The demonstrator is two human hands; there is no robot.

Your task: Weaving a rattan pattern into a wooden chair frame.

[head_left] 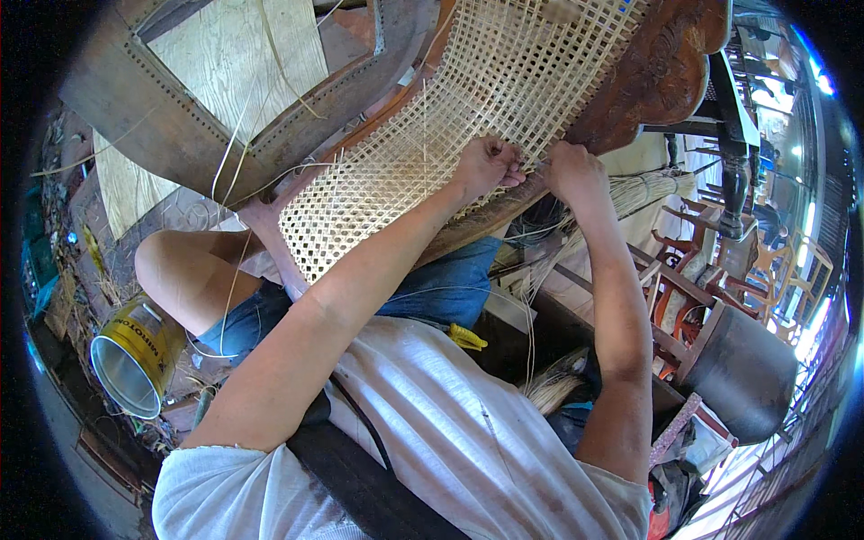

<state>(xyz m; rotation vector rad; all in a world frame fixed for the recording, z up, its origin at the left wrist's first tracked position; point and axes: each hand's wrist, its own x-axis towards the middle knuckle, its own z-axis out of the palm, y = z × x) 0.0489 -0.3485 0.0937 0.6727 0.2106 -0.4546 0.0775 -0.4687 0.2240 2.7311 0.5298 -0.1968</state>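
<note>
A yellow bucket [167, 364] at the left has print on its side; it is one short row of big, dark letters [158, 333], plain against the yellow; the bucket is tipped over, with its round mouth facing down and to the left, so the row slants down toward the right; the letters bend with the curved side; a small pale patch [146, 312] sits close by the row; smaller dark marks are on the yellow too, but they are too blurry to read.
</note>
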